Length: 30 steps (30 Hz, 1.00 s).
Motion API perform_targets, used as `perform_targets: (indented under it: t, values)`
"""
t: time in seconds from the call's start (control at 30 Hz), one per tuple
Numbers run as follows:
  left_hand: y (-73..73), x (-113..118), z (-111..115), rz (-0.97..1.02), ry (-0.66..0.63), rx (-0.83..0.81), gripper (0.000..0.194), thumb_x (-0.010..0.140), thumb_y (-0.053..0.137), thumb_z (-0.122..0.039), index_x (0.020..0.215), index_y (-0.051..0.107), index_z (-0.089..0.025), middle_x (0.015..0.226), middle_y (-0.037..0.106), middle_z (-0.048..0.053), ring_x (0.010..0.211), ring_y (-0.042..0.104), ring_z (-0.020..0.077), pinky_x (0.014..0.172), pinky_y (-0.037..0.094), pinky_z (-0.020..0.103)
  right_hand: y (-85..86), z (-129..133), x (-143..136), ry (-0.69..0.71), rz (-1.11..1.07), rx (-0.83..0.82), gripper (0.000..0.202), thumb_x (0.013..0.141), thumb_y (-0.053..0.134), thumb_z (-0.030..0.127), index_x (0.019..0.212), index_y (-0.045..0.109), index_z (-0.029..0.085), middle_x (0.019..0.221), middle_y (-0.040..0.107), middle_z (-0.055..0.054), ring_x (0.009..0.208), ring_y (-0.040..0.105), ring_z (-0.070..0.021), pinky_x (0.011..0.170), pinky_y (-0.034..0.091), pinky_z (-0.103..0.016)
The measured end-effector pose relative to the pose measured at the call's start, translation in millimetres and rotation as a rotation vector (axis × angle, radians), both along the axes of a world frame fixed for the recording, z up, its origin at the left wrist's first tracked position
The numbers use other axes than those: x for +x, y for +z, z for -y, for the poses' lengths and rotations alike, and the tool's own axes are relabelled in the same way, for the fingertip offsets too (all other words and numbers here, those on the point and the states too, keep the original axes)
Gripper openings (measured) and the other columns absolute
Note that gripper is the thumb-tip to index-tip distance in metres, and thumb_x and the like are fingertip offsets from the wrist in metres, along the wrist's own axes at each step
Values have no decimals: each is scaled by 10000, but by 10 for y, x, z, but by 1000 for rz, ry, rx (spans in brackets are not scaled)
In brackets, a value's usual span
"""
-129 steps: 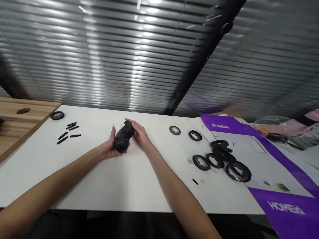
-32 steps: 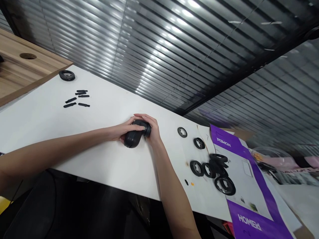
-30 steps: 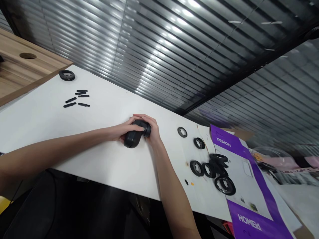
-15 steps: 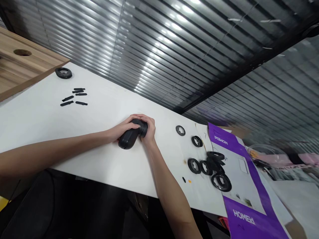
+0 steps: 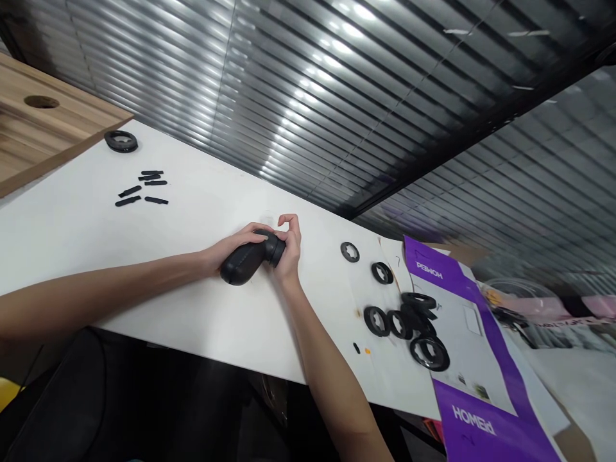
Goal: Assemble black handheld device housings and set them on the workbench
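Note:
A black rounded device (image 5: 244,262) with an angled head is held between my two hands above the white table (image 5: 192,321). My left hand (image 5: 237,244) is wrapped over the top of its body near the bend. At its round head end, my right hand (image 5: 289,249) grips from the right, with one finger raised and bent away from it. The fingers under the device are hidden.
Several black strips (image 5: 151,183) and a black ring (image 5: 121,141) lie at the left by a wooden board (image 5: 58,128). To the right are several black rings (image 5: 376,321), small black and orange pieces (image 5: 367,351) and a purple printed sheet (image 5: 471,417). Corrugated metal (image 5: 269,96) stands behind.
The device's body has swung left and tilted more toward level. My right hand's finger has lifted off and curled upward; my left hand has moved slightly left along with the body.

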<state>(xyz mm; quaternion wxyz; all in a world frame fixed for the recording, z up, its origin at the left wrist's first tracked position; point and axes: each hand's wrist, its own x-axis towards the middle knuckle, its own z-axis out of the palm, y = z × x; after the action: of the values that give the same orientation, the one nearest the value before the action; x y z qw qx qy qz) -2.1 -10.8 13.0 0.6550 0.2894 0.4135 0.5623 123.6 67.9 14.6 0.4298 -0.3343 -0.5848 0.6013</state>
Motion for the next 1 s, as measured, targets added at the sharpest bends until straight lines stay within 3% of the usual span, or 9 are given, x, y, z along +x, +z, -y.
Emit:
perform_targets:
  t: [0.27, 0.43, 0.57, 0.73, 0.83, 0.93, 1.0]
  values:
    - [-39, -17, 12, 98, -60, -131, 446, 850, 713, -447, 1257, 647, -275, 863, 595, 3, 558, 534, 128, 469, 403, 248, -74, -21, 18, 63, 36, 122, 185, 742, 492, 296, 890, 381, 285, 508, 305, 86, 457, 276, -164, 526, 240, -315]
    - [-76, -45, -20, 139, -82, -134, 478, 839, 740, -440, 1275, 636, -273, 880, 626, 10, 526, 563, 131, 442, 437, 259, -120, -46, 51, 97, 67, 265, 206, 742, 446, 281, 929, 360, 276, 487, 339, 106, 433, 268, -151, 499, 213, -291]
    - [-104, -61, -47, 136, -78, -159, 518, 839, 757, -446, 1308, 600, -291, 875, 639, 5, 482, 568, 139, 410, 423, 264, -175, -72, 81, 109, 105, 351, 217, 752, 435, 273, 965, 401, 269, 517, 429, 95, 447, 332, -150, 517, 259, -285]
    - [-158, -33, -79, 154, 5, -131, 593, 830, 804, -443, 1336, 551, -265, 856, 652, 7, 524, 617, 166, 432, 440, 262, -227, -114, 38, 17, 43, 398, 257, 829, 461, 320, 1081, 433, 277, 717, 614, 32, 667, 626, -214, 696, 481, -352]
    - [-160, -69, -101, 95, 104, -29, 607, 791, 862, -434, 1290, 585, -230, 903, 682, 23, 673, 672, 185, 536, 494, 264, -245, -152, -15, -61, 2, 363, 274, 907, 514, 430, 1129, 443, 285, 928, 690, -15, 858, 683, -216, 775, 532, -353]
    - [-111, -176, -121, -72, 190, 171, 627, 714, 933, -335, 1252, 634, -214, 1059, 726, 60, 911, 705, 207, 751, 548, 278, -269, -189, -64, -28, 7, 182, 402, 932, 558, 606, 1149, 470, 279, 880, 674, -6, 752, 682, -183, 603, 517, -277]
    - [-66, -253, -130, -141, 215, 242, 606, 704, 931, -321, 1226, 647, -203, 1044, 734, 63, 905, 709, 210, 775, 549, 289, -269, -200, -88, 90, 23, 52, 490, 923, 566, 686, 1171, 472, 273, 733, 633, 37, 567, 633, -157, 483, 470, -252]
